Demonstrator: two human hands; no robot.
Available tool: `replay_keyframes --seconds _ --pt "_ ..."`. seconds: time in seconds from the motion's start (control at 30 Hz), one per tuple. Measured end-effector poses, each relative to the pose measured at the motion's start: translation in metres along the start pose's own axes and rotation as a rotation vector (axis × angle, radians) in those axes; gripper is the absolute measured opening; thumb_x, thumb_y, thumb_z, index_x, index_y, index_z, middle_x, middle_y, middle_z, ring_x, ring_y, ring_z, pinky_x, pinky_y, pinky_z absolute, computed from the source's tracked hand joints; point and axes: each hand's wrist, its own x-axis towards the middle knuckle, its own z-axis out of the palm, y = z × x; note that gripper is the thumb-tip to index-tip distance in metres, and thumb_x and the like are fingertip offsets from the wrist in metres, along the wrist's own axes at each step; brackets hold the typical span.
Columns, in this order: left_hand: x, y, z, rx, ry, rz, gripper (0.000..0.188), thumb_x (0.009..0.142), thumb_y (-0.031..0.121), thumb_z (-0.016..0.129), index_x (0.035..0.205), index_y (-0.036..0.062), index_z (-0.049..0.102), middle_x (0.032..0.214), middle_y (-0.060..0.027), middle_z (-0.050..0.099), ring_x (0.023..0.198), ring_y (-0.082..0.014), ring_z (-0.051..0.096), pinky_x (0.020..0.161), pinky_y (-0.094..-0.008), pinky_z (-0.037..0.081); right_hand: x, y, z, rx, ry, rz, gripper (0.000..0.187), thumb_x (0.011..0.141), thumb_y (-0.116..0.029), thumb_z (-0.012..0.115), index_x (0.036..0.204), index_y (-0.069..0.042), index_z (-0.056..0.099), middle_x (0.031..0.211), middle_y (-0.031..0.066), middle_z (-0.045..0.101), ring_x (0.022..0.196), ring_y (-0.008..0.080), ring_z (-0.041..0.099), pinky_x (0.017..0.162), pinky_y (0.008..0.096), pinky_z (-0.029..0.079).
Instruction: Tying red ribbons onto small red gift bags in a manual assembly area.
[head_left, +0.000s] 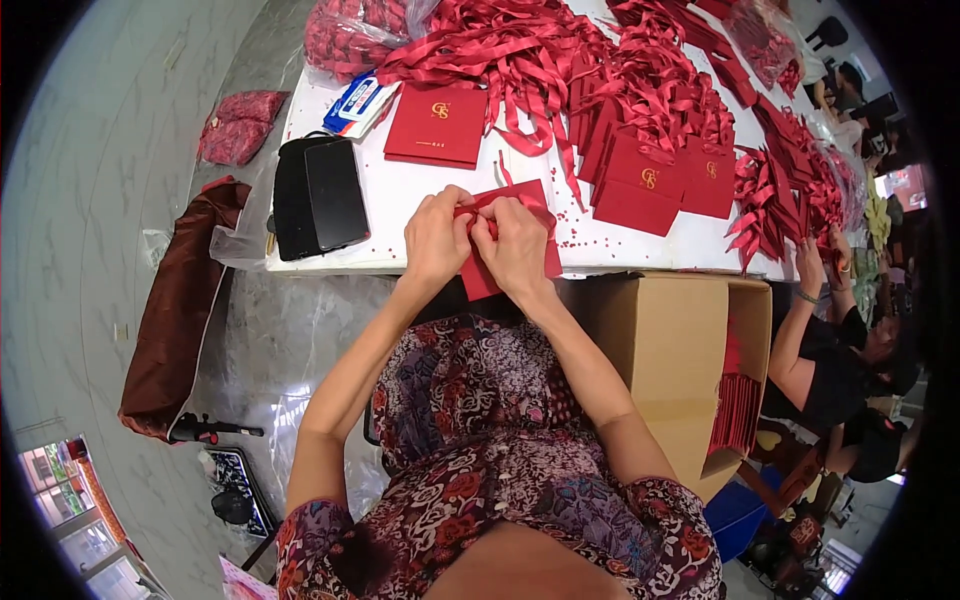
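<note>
My left hand [436, 238] and my right hand [512, 243] meet at the table's front edge, fingers closed in a pinch. Between them is a red ribbon [504, 172], whose end sticks up beyond my knuckles. Under both hands lies a small flat red paper bag [482, 282], its lower corner hanging over the edge. My fingers hide the spot where ribbon and bag meet. Just beyond, a stack of red bags [432, 125] with a gold emblem lies flat. To the right, several more red bags [640, 190] fan out with ribbons attached.
A black phone [336, 195] on a dark pouch and a blue-white packet [360, 103] are at left. Loose ribbons [510, 60] heap at the back. An open cardboard box [680, 370] with red bags stands below the table at right. Another person's hand [812, 268] works farther right.
</note>
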Motion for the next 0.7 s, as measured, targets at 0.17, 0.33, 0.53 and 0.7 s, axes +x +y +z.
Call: replay_keyframes --seconds 0.17,0.33,0.53,0.7 --pt "-0.004 0.004 -0.004 -0.027 0.001 -0.037 0.015 0.081 0.0 0.061 0.096 0.0037 0.061 0.088 -0.0126 0.067 0.084 -0.0338 0.061 0.074 -0.0436 0.049 0.003 0.001 -0.004 0.284 -0.086 0.355 0.013 0.077 -0.012 0.072 0.081 -0.001 0.066 0.074 0.0131 0.068 0.067 0.0261 0.068 0.063 0.0362 0.053" --pt "-0.008 0.014 -0.008 0.018 0.037 0.065 0.016 0.08 -0.002 0.061 0.095 0.0039 0.062 0.087 -0.0122 0.066 0.083 -0.0334 0.06 0.073 -0.0427 0.049 0.0 0.021 0.0 0.506 -0.191 0.568 0.015 0.076 -0.015 0.073 0.081 -0.001 0.068 0.072 0.013 0.069 0.066 0.0226 0.069 0.063 0.0338 0.053" --pt "-0.013 0.002 -0.004 -0.061 -0.021 -0.065 0.016 0.081 -0.003 0.062 0.096 0.0031 0.062 0.088 -0.0092 0.067 0.077 -0.0251 0.062 0.071 -0.0373 0.049 0.0 -0.015 -0.011 0.124 -0.08 0.25 0.013 0.077 -0.009 0.071 0.084 -0.001 0.065 0.079 0.015 0.067 0.073 0.0334 0.066 0.065 0.0402 0.05" --pt "-0.01 -0.021 -0.001 -0.563 -0.123 -0.402 0.013 0.087 -0.004 0.061 0.1 0.0002 0.061 0.089 -0.0049 0.067 0.078 -0.0087 0.061 0.07 -0.0244 0.049 0.004 -0.01 -0.016 0.153 -0.093 0.064 0.014 0.085 -0.011 0.07 0.094 -0.001 0.065 0.086 0.0144 0.068 0.076 0.0313 0.067 0.066 0.0383 0.051"
